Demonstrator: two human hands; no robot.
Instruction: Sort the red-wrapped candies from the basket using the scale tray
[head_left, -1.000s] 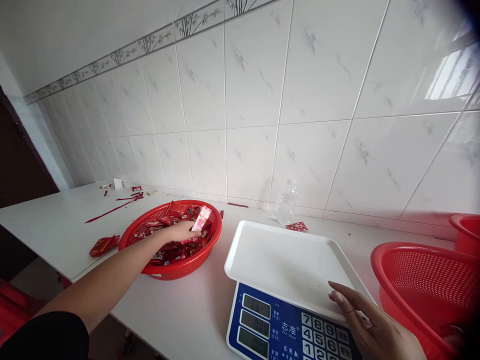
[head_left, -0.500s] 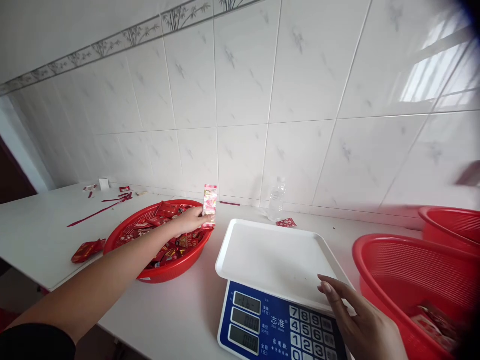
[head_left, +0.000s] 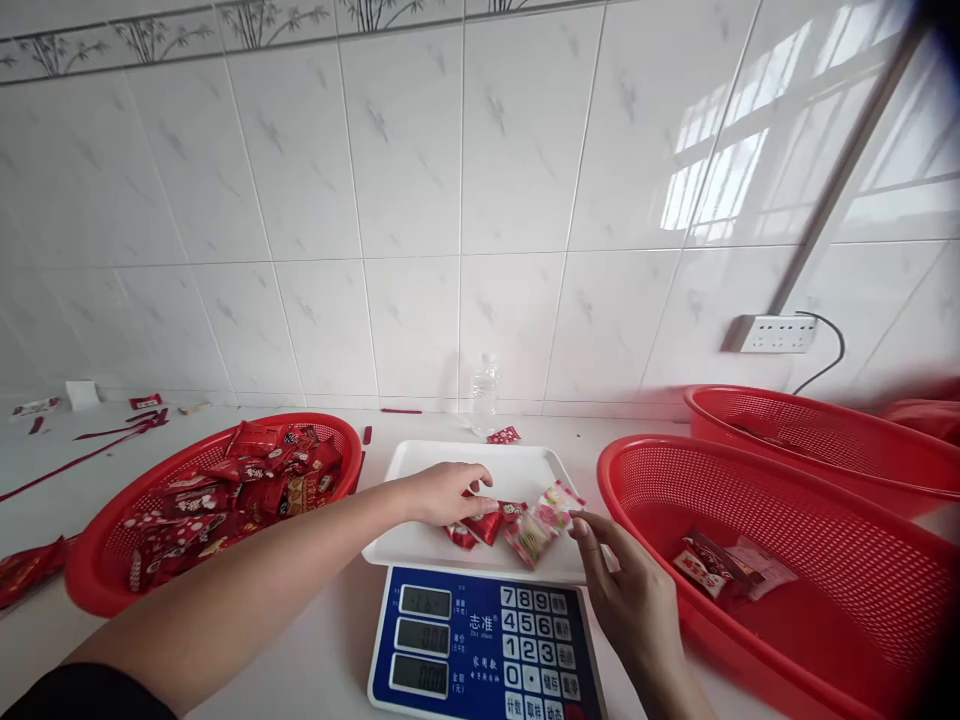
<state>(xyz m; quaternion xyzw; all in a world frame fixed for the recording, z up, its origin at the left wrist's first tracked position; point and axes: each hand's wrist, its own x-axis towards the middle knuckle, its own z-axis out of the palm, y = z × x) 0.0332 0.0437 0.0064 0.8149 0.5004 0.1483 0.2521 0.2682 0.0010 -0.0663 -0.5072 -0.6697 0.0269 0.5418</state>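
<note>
A white tray tops the blue digital scale. Over the tray's middle is my left hand, its fingers curled over small red packets; whether it still grips one is hard to tell. My right hand pinches the corner of a pink and white packet above the tray's right part. To the left, a red basket holds many red packets.
Two red baskets stand at the right; the nearer one holds a few packets. Behind the tray are a clear bottle and a small red packet. A power strip is on the wall.
The view has turned right. My left hand has moved from the left basket to the tray, where red packets now lie. The pink packet has passed to my right hand.
</note>
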